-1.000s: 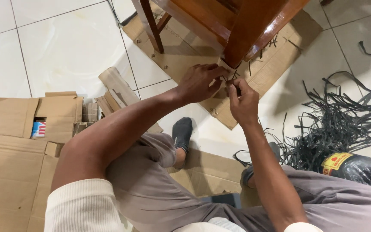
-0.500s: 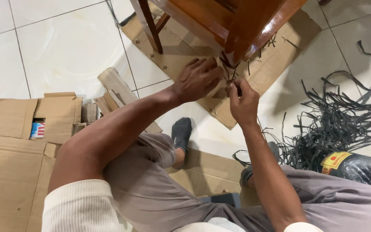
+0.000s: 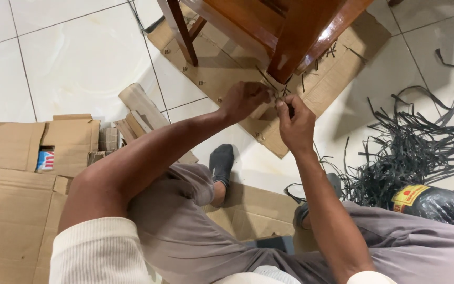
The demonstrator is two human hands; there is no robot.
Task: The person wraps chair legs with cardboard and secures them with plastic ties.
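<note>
Both hands meet at the foot of the wooden chair leg [image 3: 295, 44]: left hand [image 3: 244, 100] and right hand [image 3: 295, 126] pinch thin dark strips [image 3: 285, 97]; strip pile [image 3: 421, 147] lies right of it.

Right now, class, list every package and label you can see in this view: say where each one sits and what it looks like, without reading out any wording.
Open cardboard box: far left on the floor, brown, flaps up.
Small packet: inside that box, striped red, white and blue.
Black plastic-wrapped bundle: lower right by the knee, rounded, glossy.
Label: on that bundle, yellow with red marks.
</note>
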